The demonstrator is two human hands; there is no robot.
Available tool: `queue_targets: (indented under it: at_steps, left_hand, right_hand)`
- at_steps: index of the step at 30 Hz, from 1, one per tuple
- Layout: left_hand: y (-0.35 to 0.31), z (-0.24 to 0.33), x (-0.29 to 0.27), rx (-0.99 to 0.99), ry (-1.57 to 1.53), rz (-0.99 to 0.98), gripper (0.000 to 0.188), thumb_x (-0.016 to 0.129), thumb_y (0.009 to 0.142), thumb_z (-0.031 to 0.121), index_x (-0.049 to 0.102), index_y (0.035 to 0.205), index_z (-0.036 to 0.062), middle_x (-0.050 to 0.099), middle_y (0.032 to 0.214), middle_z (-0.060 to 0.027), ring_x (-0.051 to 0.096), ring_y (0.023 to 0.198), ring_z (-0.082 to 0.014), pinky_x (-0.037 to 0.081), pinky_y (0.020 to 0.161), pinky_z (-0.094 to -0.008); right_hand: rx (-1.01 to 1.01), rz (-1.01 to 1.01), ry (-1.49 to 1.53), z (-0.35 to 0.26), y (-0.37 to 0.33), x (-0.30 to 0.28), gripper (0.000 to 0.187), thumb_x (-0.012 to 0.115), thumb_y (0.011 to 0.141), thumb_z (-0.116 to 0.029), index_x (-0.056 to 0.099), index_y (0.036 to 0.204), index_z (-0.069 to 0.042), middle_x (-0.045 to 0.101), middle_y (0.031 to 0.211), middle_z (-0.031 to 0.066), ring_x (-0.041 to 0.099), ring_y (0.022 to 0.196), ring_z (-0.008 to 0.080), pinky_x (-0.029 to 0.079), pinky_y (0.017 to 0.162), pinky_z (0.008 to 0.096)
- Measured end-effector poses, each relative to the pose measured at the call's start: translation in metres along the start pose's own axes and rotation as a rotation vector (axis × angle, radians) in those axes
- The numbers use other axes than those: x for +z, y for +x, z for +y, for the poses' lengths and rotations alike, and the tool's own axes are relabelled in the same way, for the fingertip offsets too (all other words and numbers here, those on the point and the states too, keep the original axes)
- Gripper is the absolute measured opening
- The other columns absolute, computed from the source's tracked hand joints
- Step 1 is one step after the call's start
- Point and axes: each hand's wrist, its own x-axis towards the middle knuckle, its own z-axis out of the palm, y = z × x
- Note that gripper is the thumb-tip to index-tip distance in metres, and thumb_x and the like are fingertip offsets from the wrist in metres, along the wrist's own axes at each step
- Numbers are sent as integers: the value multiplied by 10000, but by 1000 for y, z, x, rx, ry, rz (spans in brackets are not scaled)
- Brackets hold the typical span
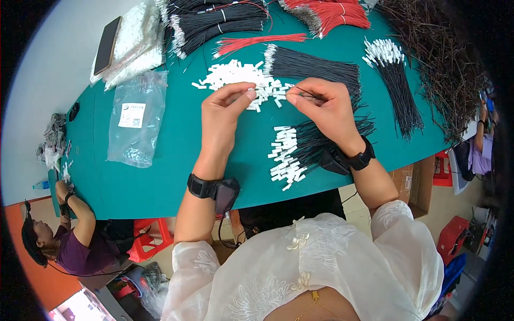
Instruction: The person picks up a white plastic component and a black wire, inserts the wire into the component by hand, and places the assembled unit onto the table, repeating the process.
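Two hands work at the near side of a pile of white connectors [231,74]: the left hand [227,102] narrows thumb and forefinger at the pile's near edge, though I cannot tell whether a piece sits between them; the right hand [325,102], just right of the pile, pinches a thin black wire [309,96]. Right of the pile lies a bundle of black wires [316,69], its tips close to the connectors; nearer the person and to the pile's right, a white-tipped bundle [286,155] reaches toward the table's near edge. Left of the pile, a clear bag [134,140] lies apart, and green tabletop [176,179] stretches between it and the left forearm, down to the curved edge, giving sideways room. Beyond the pile, red wires [259,43] and bulkier black bundles [219,24] crowd the far side.
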Motion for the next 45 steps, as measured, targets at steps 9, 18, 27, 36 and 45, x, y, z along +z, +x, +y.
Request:
queue_targets:
  at_steps: [9, 18, 27, 36, 45]
  left_hand:
    - [-1, 2, -5, -261, -505, -118, 173, 615, 897, 14, 628, 1065, -29, 677, 1029, -149, 670, 922, -167, 563, 801, -231]
    - [-3, 2, -3, -293, -562, -154, 131, 604, 894, -5, 628, 1017, -41, 677, 1004, -188, 683, 899, -210, 566, 813, -258]
    - [-4, 3, -2, -311, -595, -192, 123, 606, 889, -13, 623, 1008, -38, 669, 1033, -198, 682, 910, -218, 571, 823, -259]
    - [-5, 0, -4, -326, -552, -241, 140, 655, 870, 14, 628, 1005, -13, 684, 985, -160, 678, 858, -185, 562, 747, -250]
    - [-5, 3, -1, -307, -509, -238, 135, 671, 861, 24, 630, 985, -14, 692, 928, -137, 678, 822, -177, 552, 723, -243]
  right_hand:
    - [-28, 11, -19, -2, -2, 1, 76, 696, 816, -6, 686, 886, 22, 645, 777, -19, 438, 623, -13, 321, 527, 159]
    - [-51, 19, -50, -2, -2, 3, 83, 699, 812, -8, 692, 891, 18, 648, 770, -15, 448, 621, -9, 327, 521, 161]
    - [-75, 3, -67, -2, -2, 3, 87, 701, 811, -15, 690, 891, 19, 650, 766, -12, 455, 620, -8, 333, 522, 163]
    - [-73, 12, -78, -4, -2, 3, 83, 705, 811, -20, 692, 886, 16, 643, 750, -15, 450, 612, -7, 329, 518, 168]
    - [-89, 19, -82, -3, -2, 3, 84, 704, 811, -18, 692, 887, 16, 633, 733, -19, 431, 596, -4, 322, 509, 175]
